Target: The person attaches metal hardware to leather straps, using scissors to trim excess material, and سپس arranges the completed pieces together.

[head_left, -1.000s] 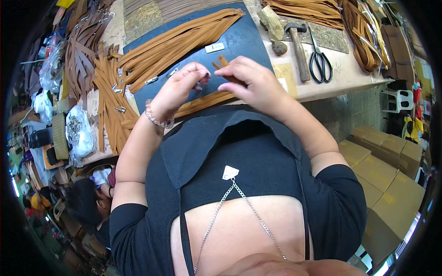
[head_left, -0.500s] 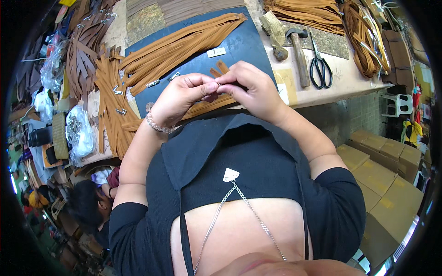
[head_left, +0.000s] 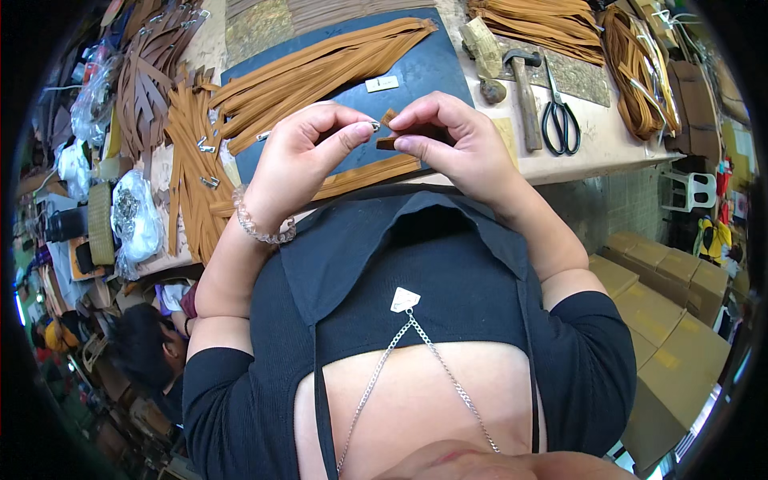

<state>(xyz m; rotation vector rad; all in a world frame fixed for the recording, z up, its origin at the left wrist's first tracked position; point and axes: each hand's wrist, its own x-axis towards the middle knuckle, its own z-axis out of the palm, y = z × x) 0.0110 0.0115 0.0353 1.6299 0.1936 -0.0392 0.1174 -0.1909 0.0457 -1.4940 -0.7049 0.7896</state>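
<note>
Left hand (head_left: 308, 142) and right hand (head_left: 466, 144) apart again

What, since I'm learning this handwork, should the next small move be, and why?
Probably bring the small metal piece to the brown strip ends: the left grip pinches the piece, the strip ends stick out from the right grip close by, and the two seem just apart.

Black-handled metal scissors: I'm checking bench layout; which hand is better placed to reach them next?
Probably the right hand: it is closer than the left hand to the scissors on its side, though it holds flat brown strip material.
</note>
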